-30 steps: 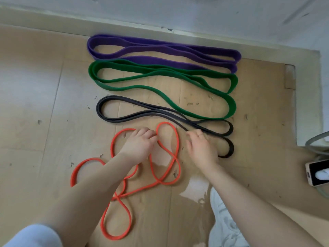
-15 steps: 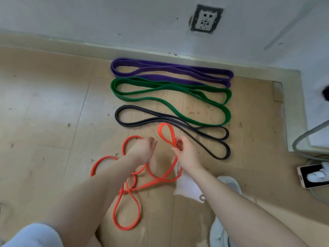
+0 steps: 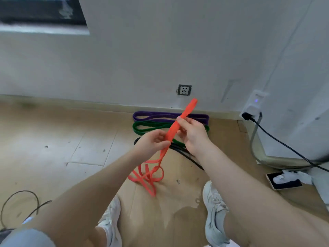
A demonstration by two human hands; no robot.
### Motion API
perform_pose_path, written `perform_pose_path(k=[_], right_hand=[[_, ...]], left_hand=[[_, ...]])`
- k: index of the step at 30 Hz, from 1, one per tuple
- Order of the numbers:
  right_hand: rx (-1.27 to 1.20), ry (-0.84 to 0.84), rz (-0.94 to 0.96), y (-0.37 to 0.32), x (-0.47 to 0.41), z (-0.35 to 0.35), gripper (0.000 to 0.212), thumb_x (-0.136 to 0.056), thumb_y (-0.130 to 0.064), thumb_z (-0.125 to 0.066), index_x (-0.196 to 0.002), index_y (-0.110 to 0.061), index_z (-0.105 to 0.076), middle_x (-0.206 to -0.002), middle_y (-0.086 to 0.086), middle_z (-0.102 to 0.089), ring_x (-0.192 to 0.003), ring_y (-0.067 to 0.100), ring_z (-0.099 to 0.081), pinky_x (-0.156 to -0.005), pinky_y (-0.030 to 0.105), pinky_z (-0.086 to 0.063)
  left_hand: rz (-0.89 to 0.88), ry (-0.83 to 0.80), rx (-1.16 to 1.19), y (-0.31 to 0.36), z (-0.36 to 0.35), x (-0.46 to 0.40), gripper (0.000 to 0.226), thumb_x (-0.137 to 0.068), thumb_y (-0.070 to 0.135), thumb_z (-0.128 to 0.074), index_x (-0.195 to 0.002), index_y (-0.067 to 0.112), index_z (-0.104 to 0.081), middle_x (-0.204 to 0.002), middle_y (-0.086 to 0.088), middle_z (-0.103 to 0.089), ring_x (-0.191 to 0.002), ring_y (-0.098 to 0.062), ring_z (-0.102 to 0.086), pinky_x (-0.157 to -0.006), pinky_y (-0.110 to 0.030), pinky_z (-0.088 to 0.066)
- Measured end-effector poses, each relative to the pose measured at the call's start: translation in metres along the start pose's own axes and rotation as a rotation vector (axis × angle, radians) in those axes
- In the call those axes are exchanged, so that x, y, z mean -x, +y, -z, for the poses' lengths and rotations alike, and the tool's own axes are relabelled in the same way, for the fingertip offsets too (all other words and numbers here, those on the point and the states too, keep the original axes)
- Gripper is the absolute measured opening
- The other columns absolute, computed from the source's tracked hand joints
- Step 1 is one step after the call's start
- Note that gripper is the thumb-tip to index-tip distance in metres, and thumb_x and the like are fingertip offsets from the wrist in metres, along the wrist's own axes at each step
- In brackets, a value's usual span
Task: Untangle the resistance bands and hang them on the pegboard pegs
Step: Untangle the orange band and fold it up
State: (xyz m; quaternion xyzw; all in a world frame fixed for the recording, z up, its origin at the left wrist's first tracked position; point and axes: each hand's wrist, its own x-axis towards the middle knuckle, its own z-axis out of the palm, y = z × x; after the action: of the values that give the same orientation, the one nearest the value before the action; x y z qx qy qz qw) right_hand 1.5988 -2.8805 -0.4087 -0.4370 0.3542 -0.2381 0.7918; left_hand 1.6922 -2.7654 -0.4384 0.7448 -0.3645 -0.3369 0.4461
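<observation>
I hold the orange band [image 3: 171, 130] up in front of me with both hands. My left hand [image 3: 151, 145] has its grip closed around the band low down, thumb and fingers pinching the doubled strap where it starts to drop. My right hand [image 3: 193, 133] has its grip closed on the same band just above, fingers curled round it, and the flattened end of the loop sticks up and to the right past my fingertips toward the wall socket [image 3: 184, 90]. Below my left hand the band hangs down to the floor [image 3: 53, 139], where the rest of it lies in a tangle of crossed loops between my two white shoes [image 3: 214, 211].

Behind my hands, along the skirting, the purple band [image 3: 153, 116] lies flat nearest the wall. The green band [image 3: 147, 128] lies just in front of it, and the black band [image 3: 187, 154] comes next, partly hidden by my wrists. All three rest on the floor, apart from the orange one.

To the right a phone [image 3: 283, 180] lies on the floor beside a white cabinet [image 3: 302, 104], and a black cable [image 3: 284, 145] runs down from a plug. Another thin dark cable [image 3: 17, 202] curls at the lower left.
</observation>
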Motion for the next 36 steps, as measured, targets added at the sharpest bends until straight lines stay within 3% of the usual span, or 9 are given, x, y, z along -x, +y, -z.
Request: perform_pose_path(k=[4, 8, 10, 12, 15, 18, 22, 31, 36], right_hand=[[-0.265, 0.006, -0.016, -0.060, 0.019, -0.018, 0.015, -0.088, -0.007, -0.061, -0.074, -0.009, -0.056, -0.049, -0.002, -0.058, -0.039, 0.003, -0.052, -0.039, 0.011, -0.041], [-0.493, -0.011, 0.053, -0.105, 0.033, -0.029, 0.012, -0.088, -0.006, -0.061, -0.077, -0.005, -0.057, -0.056, 0.003, -0.062, -0.040, 0.005, -0.057, -0.039, 0.011, -0.044], [-0.583, -0.006, 0.083, -0.109, 0.037, -0.026, 0.009, -0.088, -0.010, -0.061, -0.085, -0.002, -0.057, -0.071, 0.006, -0.063, -0.054, 0.009, -0.063, -0.049, 0.015, -0.052], [-0.481, -0.038, 0.090, -0.102, 0.042, -0.022, 0.021, -0.091, -0.018, -0.059, -0.103, -0.001, -0.056, -0.088, 0.009, -0.062, -0.076, 0.015, -0.063, -0.063, 0.019, -0.057], [-0.024, -0.101, 0.052, -0.078, 0.055, -0.011, 0.022, -0.096, -0.026, -0.049, -0.109, -0.009, -0.056, -0.100, 0.006, -0.067, -0.095, 0.017, -0.061, -0.082, 0.030, -0.048], [-0.005, -0.213, 0.049, -0.070, 0.069, -0.008, 0.036, -0.100, -0.034, -0.038, -0.112, -0.008, -0.060, -0.103, 0.005, -0.071, -0.103, 0.018, -0.062, -0.092, 0.036, -0.044], [0.019, -0.202, 0.113, -0.088, 0.080, -0.022, 0.032, -0.101, -0.027, -0.038, -0.097, -0.007, -0.063, -0.093, 0.006, -0.070, -0.083, 0.021, -0.066, -0.075, 0.038, -0.053], [0.728, -0.063, 0.327, -0.090, 0.082, -0.028, 0.019, -0.092, -0.016, -0.058, -0.086, -0.002, -0.069, -0.082, 0.011, -0.068, -0.075, 0.022, -0.066, -0.066, 0.030, -0.055], [0.371, -0.064, 0.285, -0.086, 0.080, -0.031, 0.009, -0.088, -0.015, -0.064, -0.081, -0.009, -0.063, -0.070, 0.002, -0.065, -0.059, 0.009, -0.063, -0.050, 0.018, -0.051]], left_hand=[[-0.091, 0.122, -0.133, 0.024, -0.001, 0.027, 0.022, -0.081, 0.018, -0.070, -0.101, 0.015, -0.061, -0.083, 0.009, -0.063, -0.080, -0.013, -0.062, -0.082, -0.032, -0.053], [-0.211, 0.306, 0.039, 0.066, 0.005, 0.043, 0.009, -0.086, 0.014, -0.065, -0.087, 0.022, -0.062, -0.081, 0.002, -0.066, -0.077, -0.015, -0.066, -0.077, -0.032, -0.057], [-0.247, 0.329, 0.114, 0.091, 0.010, 0.048, 0.011, -0.088, 0.012, -0.061, -0.088, 0.023, -0.062, -0.080, 0.001, -0.067, -0.075, -0.014, -0.067, -0.075, -0.029, -0.057], [-0.266, 0.345, 0.159, 0.114, 0.012, 0.049, 0.008, -0.089, 0.012, -0.060, -0.088, 0.020, -0.062, -0.079, -0.003, -0.067, -0.074, -0.017, -0.068, -0.074, -0.031, -0.057], [-0.265, 0.374, 0.217, 0.136, 0.011, 0.050, 0.005, -0.089, 0.015, -0.060, -0.087, 0.018, -0.063, -0.084, -0.008, -0.069, -0.077, -0.021, -0.068, -0.076, -0.035, -0.058], [-0.259, 0.334, 0.119, 0.144, 0.006, 0.051, 0.008, -0.090, 0.016, -0.058, -0.095, 0.015, -0.065, -0.084, -0.005, -0.071, -0.077, -0.020, -0.069, -0.076, -0.036, -0.058], [-0.236, 0.254, 0.029, 0.135, -0.004, 0.055, 0.014, -0.091, 0.015, -0.056, -0.102, 0.012, -0.065, -0.089, -0.005, -0.071, -0.081, -0.018, -0.070, -0.079, -0.037, -0.058], [-0.128, 0.306, 0.166, 0.107, 0.002, 0.058, 0.015, -0.093, 0.018, -0.055, -0.100, 0.017, -0.068, -0.089, -0.001, -0.073, -0.082, -0.017, -0.070, -0.081, -0.039, -0.057], [-0.030, 0.464, 0.366, 0.104, 0.004, 0.049, 0.012, -0.091, 0.018, -0.059, -0.096, 0.016, -0.069, -0.087, -0.004, -0.071, -0.085, -0.020, -0.068, -0.080, -0.038, -0.058]])
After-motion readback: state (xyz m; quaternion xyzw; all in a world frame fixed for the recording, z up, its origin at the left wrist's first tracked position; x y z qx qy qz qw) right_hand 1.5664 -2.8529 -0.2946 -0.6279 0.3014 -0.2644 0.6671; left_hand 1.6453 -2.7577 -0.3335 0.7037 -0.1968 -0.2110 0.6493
